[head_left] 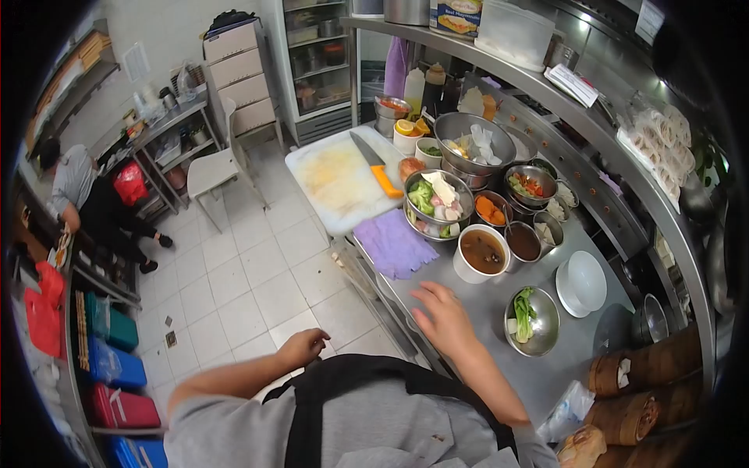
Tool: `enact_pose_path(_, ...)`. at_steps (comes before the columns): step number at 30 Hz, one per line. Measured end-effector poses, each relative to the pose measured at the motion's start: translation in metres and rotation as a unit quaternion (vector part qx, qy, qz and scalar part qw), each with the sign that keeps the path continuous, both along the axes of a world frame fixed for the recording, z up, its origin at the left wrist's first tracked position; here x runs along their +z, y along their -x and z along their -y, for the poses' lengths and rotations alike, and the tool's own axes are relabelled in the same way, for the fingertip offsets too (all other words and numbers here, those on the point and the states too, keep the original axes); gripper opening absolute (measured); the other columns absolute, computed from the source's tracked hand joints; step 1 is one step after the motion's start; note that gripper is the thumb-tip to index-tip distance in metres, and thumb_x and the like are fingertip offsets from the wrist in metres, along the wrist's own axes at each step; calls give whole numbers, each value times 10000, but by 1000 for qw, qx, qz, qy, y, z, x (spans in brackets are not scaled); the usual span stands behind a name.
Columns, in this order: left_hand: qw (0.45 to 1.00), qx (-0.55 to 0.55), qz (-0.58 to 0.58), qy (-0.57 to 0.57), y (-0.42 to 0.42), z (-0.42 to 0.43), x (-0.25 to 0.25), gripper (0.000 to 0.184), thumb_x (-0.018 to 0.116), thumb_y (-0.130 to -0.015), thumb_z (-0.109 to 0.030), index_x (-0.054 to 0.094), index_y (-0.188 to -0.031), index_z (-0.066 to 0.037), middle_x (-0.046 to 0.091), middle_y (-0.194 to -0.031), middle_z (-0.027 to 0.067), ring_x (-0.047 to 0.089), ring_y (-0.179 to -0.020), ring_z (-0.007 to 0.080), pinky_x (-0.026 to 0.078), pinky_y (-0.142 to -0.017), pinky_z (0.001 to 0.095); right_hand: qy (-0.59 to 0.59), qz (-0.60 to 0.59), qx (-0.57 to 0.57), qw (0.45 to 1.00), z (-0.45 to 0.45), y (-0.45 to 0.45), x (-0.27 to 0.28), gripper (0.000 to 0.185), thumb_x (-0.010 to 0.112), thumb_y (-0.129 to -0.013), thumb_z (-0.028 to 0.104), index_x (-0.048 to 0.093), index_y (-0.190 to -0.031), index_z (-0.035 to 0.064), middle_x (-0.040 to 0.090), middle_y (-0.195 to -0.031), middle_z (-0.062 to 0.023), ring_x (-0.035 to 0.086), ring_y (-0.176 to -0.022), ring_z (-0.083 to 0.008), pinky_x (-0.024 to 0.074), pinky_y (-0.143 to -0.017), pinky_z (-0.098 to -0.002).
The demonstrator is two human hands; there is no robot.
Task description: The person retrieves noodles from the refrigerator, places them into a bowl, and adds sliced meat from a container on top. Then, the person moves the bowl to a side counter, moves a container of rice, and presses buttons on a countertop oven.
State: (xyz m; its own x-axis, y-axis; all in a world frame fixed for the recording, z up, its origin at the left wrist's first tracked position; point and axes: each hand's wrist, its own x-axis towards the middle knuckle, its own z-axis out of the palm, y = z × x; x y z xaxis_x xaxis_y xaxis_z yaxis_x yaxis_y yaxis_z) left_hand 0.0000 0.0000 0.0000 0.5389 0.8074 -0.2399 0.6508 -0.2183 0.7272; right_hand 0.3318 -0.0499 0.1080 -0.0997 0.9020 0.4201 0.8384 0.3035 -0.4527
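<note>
The right hand (445, 318) hangs over the near edge of the worktop (488, 303), its grip apart, fingers spread and nothing visible in it. The left hand (303, 349) is off the worktop, fingers curled; whether that grip closes on anything I cannot tell.

Nearest the right hand lies the purple cloth (396, 243), flat beside the cutting board (328, 187); it looks soft and light, easily pinched at a corner. Just beyond stands the white tub (468, 270), filled with brown broth, probably heavy for its size and apt to slop (perhaps hot, too), so the walls below the rim seem the safest hold. The steel bowl (548, 335) with leafy greens (524, 313) should be light, stiff and rather slippery, best taken by its rim.
</note>
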Motion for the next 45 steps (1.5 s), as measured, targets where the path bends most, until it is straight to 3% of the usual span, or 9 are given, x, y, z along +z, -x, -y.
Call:
enact_pose_path(5,976,138,140,96,66,-19,-64,203,507,-874,-50,592,-1056,-21,675,-862,116,656,-798,184,515,-734,305,45,-5,-56,997,-101,64,-12,344,612,-805,154,583,-1145,102,540,-1130,-137,542,-1049,-327,463,-857,-416)
enact_pose_path(13,988,124,22,85,227,-96,-91,215,538,-861,-57,586,-1069,-37,669,-896,167,665,-816,264,516,-724,342,57,190,-327,924,-203,98,-111,325,594,-754,137,569,-1078,127,528,-1010,-125,535,-981,-306,489,-775,-423)
enact_pose_path(17,981,152,-35,117,279,-106,-127,249,569,-841,-93,584,-1086,-48,668,-902,165,660,-786,273,512,-685,352,56,159,-316,934,-199,95,-105,306,601,-745,137,570,-1048,119,526,-1000,-122,538,-968,-304,493,-776,-416)
enact_pose_path(26,980,-55,-118,149,249,-175,-174,281,580,-827,-102,590,-1104,-57,669,-879,163,660,-794,279,511,-683,361,35,94,-341,935,-201,91,-104,305,629,-734,163,588,-1033,116,529,-974,-120,552,-929,-302,494,-759,-405)
enact_pose_path(32,968,-115,-184,122,232,-269,-163,286,581,-825,-103,591,-1106,-57,670,-878,166,660,-800,284,512,-687,364,-60,-80,-227,969,-135,80,-84,240,622,-808,225,624,-999,80,570,-991,-133,565,-944,-317,481,-804,-398)
enact_pose_path(36,971,-151,-168,75,207,-314,-156,289,582,-823,-104,592,-1108,-57,670,-877,167,660,-804,288,512,-689,366,-79,-308,-442,839,-54,54,-113,247,557,-888,242,572,-1029,39,607,-889,-116,607,-851,-256,496,-762,-357)
enact_pose_path(39,978,-187,-87,23,175,-322,-162,291,583,-822,-105,593,-1109,-57,670,-876,169,661,-808,290,512,-691,368,-147,-651,-460,586,7,22,-114,414,516,-899,409,509,-1083,39,597,-846,-104,594,-739,-204,512,-625,-325)
enact_pose_path(43,954,-281,-62,-78,76,-254,-81,231,565,-836,-86,601,-1060,-37,653,-912,217,639,-842,365,512,-714,408,-229,-768,-471,369,51,-2,-71,608,512,-848,553,437,-1168,42,586,-900,-133,589,-697,-214,524,-582,-330)
enact_pose_path(45,939,-326,-14,-107,50,-230,-82,229,578,-832,-81,601,-1057,-42,646,-911,211,636,-814,362,514,-707,407,-194,-774,-459,392,74,-29,-82,621,511,-841,559,430,-1171,39,584,-923,-147,597,-727,-220,535,-612,-348)
